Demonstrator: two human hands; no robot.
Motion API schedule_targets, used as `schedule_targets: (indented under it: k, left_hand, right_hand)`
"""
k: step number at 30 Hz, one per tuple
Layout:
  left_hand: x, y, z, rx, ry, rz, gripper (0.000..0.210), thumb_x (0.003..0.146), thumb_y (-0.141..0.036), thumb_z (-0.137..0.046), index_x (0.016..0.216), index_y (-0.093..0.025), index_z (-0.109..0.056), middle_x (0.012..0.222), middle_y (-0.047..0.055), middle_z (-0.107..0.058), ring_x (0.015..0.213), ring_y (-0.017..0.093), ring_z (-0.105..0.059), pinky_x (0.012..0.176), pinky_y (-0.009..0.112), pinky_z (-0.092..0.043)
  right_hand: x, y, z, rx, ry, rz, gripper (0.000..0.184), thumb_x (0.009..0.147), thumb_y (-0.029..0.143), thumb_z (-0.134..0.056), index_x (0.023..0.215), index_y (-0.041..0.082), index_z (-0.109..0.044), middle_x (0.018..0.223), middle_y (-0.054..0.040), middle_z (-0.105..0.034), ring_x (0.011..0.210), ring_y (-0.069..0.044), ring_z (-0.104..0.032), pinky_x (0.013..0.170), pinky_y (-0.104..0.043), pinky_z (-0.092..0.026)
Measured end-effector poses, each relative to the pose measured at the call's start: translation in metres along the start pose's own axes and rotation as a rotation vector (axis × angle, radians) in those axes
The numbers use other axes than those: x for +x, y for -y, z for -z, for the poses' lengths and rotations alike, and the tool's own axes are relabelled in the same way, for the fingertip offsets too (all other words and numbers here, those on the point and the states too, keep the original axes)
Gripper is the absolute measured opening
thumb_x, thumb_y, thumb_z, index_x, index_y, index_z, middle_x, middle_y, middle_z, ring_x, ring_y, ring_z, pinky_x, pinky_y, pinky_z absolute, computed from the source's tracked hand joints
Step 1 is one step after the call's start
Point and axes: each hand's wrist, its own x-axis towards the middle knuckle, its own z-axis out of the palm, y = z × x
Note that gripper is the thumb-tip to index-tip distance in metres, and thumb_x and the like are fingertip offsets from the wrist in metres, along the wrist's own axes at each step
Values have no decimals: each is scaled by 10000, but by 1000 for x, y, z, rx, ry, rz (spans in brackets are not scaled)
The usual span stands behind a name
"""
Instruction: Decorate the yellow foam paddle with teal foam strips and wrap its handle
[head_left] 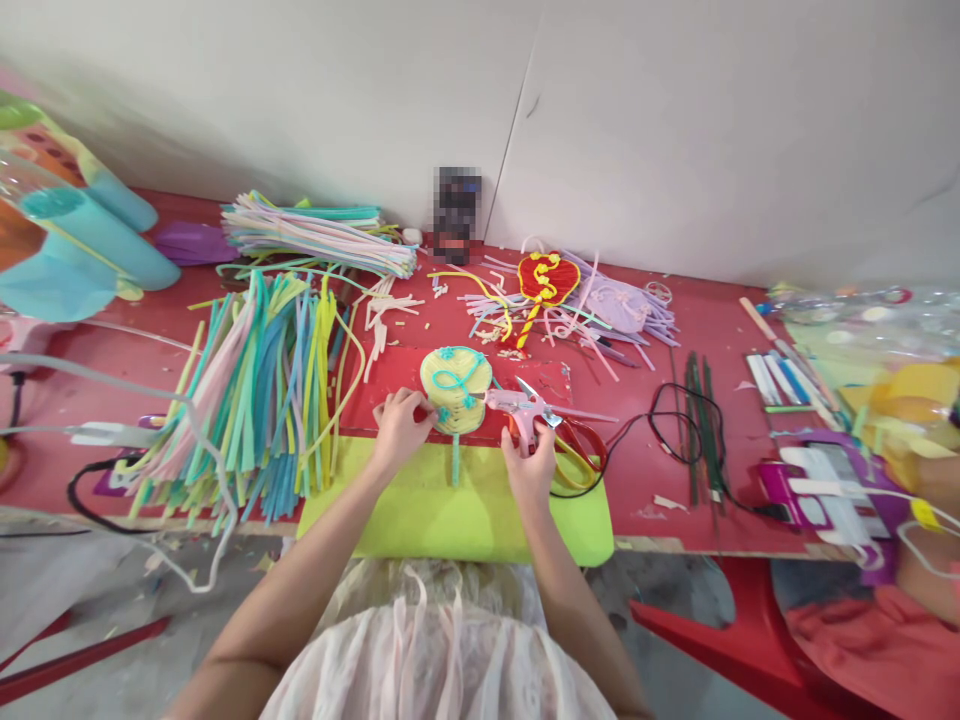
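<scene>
Between the two hands, on the red worktop (660,480), a round yellow fan-shaped piece (455,388) with a teal bow is laid, its teal stem (454,460) pointing down over a lime-green sheet (457,515). The fan's left edge is pinched by the fingers (422,411) of the left hand (399,428). A pink glue gun (523,408) is gripped by the right hand (529,470), fingers curled shut around its handle, the nozzle held just beside the fan's right edge.

Just right of the right hand's fingers, orange-handled scissors (577,445) are seen, and beyond them a looped black cable (679,425) and dark green wires (703,430). Left of the left hand's fingers a thick heap of pastel strips (259,390) is spread, close to the fan. Above the fingers, further back, a red heart-shaped piece (547,278) is set among loose lilac and pink strips (615,310), with another bundle of strips (315,235) near the wall. Far left, turquoise rolls (97,250) are stacked; far right, pens (776,380) and a purple packet (817,495) lie well apart from the hands. No open container can be made out.
</scene>
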Motion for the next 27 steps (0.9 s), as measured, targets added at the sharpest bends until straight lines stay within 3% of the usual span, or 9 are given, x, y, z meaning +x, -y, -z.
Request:
schedule_targets:
  k: [4, 9, 14, 27]
  left_hand:
    - [-2, 0, 2, 54, -11, -7, 80, 744, -293, -614, 769, -223, -584, 914, 26, -602, 944, 244, -504, 839, 420, -311]
    - [-3, 4, 7, -49, -65, 3, 127, 812, -268, -537, 917, -255, -608, 951, 21, -618, 954, 215, -532, 858, 396, -325]
    - [-5, 10, 8, -109, -116, -50, 152, 836, -255, -514, 912, -264, -644, 951, 21, -622, 946, 200, -547, 885, 384, -330]
    - [-2, 15, -3, 11, 23, -206, 246, 737, -311, -675, 980, -341, -654, 935, 2, -604, 936, 206, -518, 865, 377, -280]
  right_hand:
    - [0, 0, 0, 12, 6, -1, 451, 713, 464, -627, 1023, 166, -492, 827, -39, -555, 680, -145, -534, 620, -258, -457]
    - [1, -2, 0, 8, -5, 5, 453, 715, 469, -624, 1022, 161, -496, 817, -37, -559, 668, -144, -527, 624, -262, -453]
    - [1, -5, 0, -28, -7, 19, 456, 712, 466, -627, 1026, 159, -499, 825, -40, -571, 684, -152, -534, 651, -274, -447]
    - [1, -9, -1, -33, -7, 28, 454, 720, 470, -619, 1031, 164, -493, 836, -41, -562, 694, -156, -526, 660, -283, -445]
